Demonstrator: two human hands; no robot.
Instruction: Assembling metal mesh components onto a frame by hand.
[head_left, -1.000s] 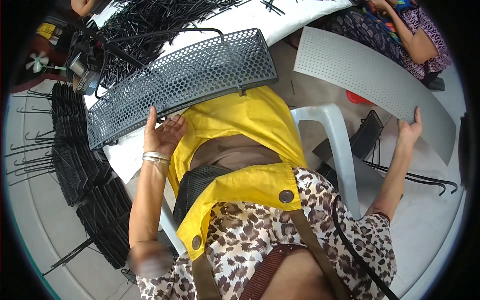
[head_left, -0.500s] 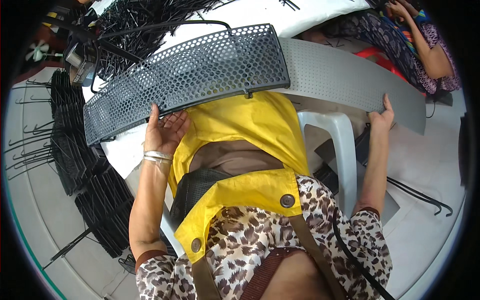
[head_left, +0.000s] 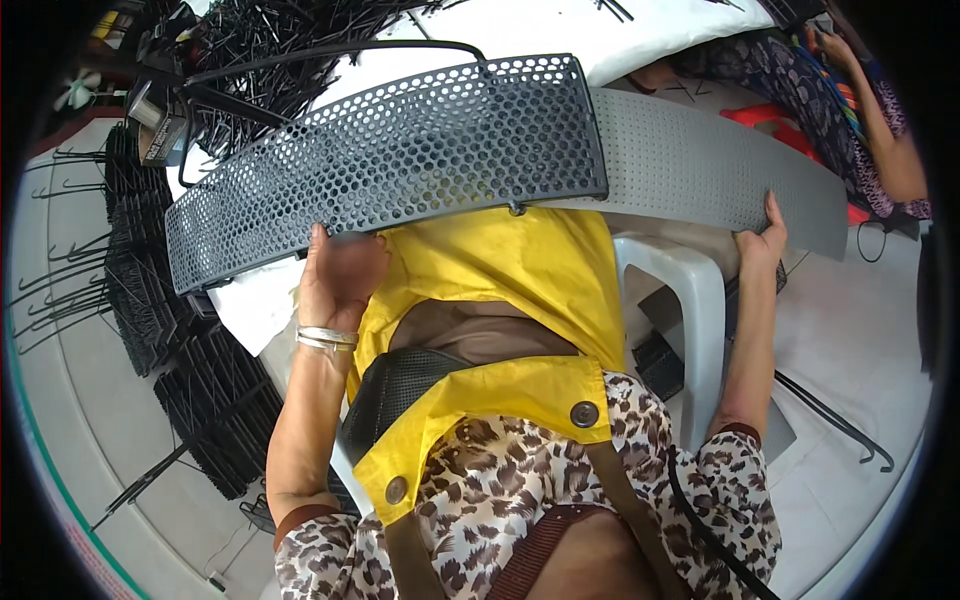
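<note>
A long black perforated metal panel point(head_left: 400, 150) with a raised rim lies across my lap. My left hand point(head_left: 340, 275) is palm up at its near edge, thumb against the rim and fingers curled below; part of that hand is smeared. From the panel's right end extends a thin grey sheet point(head_left: 700, 150) with fine holes, its left part hidden under the panel. My right hand point(head_left: 764, 238) grips the sheet's near edge toward its right end, with a finger on the upper face. A yellow apron point(head_left: 500, 260) covers my lap.
Behind the panel lies a heap of thin black rods point(head_left: 290, 40) beside a white sack point(head_left: 680, 35). Stacked black hooked racks point(head_left: 150, 280) stand on the left floor. A pale plastic chair arm point(head_left: 690, 300) is at right. Another person's arm point(head_left: 880, 120) shows at the far right.
The grey sheet has slid left relative to the black panel, so less of it shows. The whole view has shifted slightly. Both hands keep their places on the metal.
</note>
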